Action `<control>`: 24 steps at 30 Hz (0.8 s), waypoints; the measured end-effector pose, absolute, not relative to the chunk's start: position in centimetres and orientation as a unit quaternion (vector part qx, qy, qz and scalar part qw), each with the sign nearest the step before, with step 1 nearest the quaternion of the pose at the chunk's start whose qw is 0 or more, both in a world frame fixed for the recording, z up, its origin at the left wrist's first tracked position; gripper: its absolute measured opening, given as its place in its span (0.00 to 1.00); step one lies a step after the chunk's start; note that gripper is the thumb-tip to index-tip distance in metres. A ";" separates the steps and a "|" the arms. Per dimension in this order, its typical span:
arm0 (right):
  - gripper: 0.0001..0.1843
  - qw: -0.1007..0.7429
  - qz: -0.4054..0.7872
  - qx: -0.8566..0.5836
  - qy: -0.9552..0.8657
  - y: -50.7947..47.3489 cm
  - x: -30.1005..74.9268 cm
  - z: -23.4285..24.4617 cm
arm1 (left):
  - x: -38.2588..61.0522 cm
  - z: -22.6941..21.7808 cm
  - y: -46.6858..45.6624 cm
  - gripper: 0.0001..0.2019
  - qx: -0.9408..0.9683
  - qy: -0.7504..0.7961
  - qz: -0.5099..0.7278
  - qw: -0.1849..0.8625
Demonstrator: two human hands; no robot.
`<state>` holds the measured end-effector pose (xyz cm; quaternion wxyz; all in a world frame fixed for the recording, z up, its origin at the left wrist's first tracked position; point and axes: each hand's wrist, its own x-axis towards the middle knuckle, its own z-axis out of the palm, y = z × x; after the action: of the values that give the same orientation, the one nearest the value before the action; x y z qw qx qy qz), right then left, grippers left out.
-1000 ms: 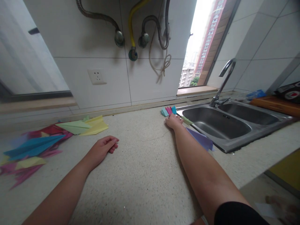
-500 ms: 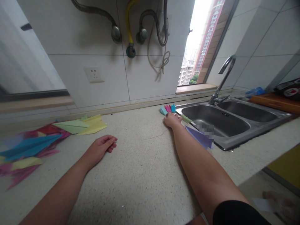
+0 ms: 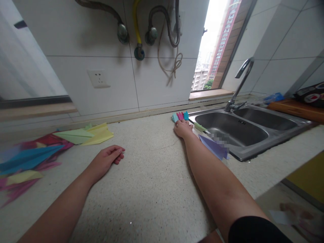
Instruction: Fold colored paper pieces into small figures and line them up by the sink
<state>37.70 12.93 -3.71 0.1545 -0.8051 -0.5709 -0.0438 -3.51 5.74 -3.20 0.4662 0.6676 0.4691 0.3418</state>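
The right hand (image 3: 183, 129) is at small folded papers (image 3: 180, 116), its grip impossible to tell; the left hand (image 3: 111, 155) curls together.

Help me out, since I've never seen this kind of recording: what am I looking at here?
There is no machine: these are a person's bare hands, seen from a camera worn on the head, looking forward and down. The left hand is loosely curled over the speckled counter, with nothing visibly held. The right hand is at some small folded papers beside the sink; whether it grips anything is hidden. A purple folded paper lies along the sink's edge; a colourful paper pile sits at left.
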 end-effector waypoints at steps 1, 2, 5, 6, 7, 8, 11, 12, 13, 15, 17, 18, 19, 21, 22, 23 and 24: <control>0.22 0.154 -0.046 -0.804 -0.572 12.9 37.7 -3.7 | -3.5 -3.2 5.8 0.19 0.667 0.469 0.342 0.467; 0.22 0.154 -0.047 -0.803 -0.573 12.9 37.7 -3.7 | -3.5 -3.2 5.8 0.18 0.667 0.469 0.342 0.467; 0.21 0.155 -0.055 -0.804 -0.572 12.8 37.7 -3.8 | -3.6 -3.3 5.8 0.18 0.665 0.469 0.342 0.471; 0.21 0.157 -0.056 -0.804 -0.571 12.8 37.6 -3.7 | -3.6 -3.3 5.8 0.18 0.664 0.469 0.341 0.471; 0.21 0.160 -0.058 -0.803 -0.572 12.7 37.6 -3.7 | -3.6 -3.3 5.8 0.19 0.664 0.470 0.341 0.471; 0.21 0.162 -0.059 -0.799 -0.576 12.7 37.6 -3.7 | -3.6 -3.3 5.8 0.19 0.664 0.470 0.340 0.471; 0.23 0.160 -0.059 -0.780 -0.602 12.7 37.4 -3.5 | -3.6 -3.2 5.7 0.19 0.665 0.472 0.339 0.468; 0.24 0.156 -0.057 -0.774 -0.611 12.7 37.4 -3.5 | -3.5 -3.2 5.7 0.19 0.666 0.473 0.338 0.468; 0.26 0.150 -0.054 -0.770 -0.618 12.7 37.4 -3.5 | -3.5 -3.1 5.7 0.19 0.666 0.474 0.338 0.467; 0.28 0.139 -0.043 -0.768 -0.623 12.8 37.3 -3.5 | -3.5 -3.1 5.7 0.19 0.665 0.475 0.337 0.467; 0.29 0.129 -0.033 -0.771 -0.622 12.9 37.4 -3.6 | -3.4 -3.1 5.7 0.19 0.664 0.475 0.336 0.469; 0.29 0.125 -0.031 -0.773 -0.621 13.0 37.4 -3.6 | -3.4 -3.1 5.7 0.19 0.664 0.475 0.336 0.470; 0.29 0.122 -0.031 -0.775 -0.620 13.0 37.4 -3.7 | -3.5 -3.1 5.7 0.19 0.663 0.475 0.336 0.471; 0.29 0.116 -0.031 -0.776 -0.619 13.2 37.4 -3.7 | -3.5 -3.1 5.7 0.19 0.664 0.474 0.335 0.472; 0.29 0.115 -0.031 -0.776 -0.620 13.2 37.4 -3.7 | -3.5 -3.1 5.7 0.19 0.664 0.474 0.334 0.472; 0.29 0.115 -0.031 -0.775 -0.620 13.3 37.4 -3.7 | -3.5 -3.1 5.7 0.19 0.665 0.474 0.333 0.472; 0.29 0.115 -0.031 -0.775 -0.620 13.3 37.4 -3.8 | -3.5 -3.1 5.7 0.19 0.665 0.475 0.332 0.472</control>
<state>37.43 13.31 -3.77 0.1153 -0.7751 -0.6205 -0.0313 -3.50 5.70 -3.09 0.4716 0.6648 0.4748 0.3319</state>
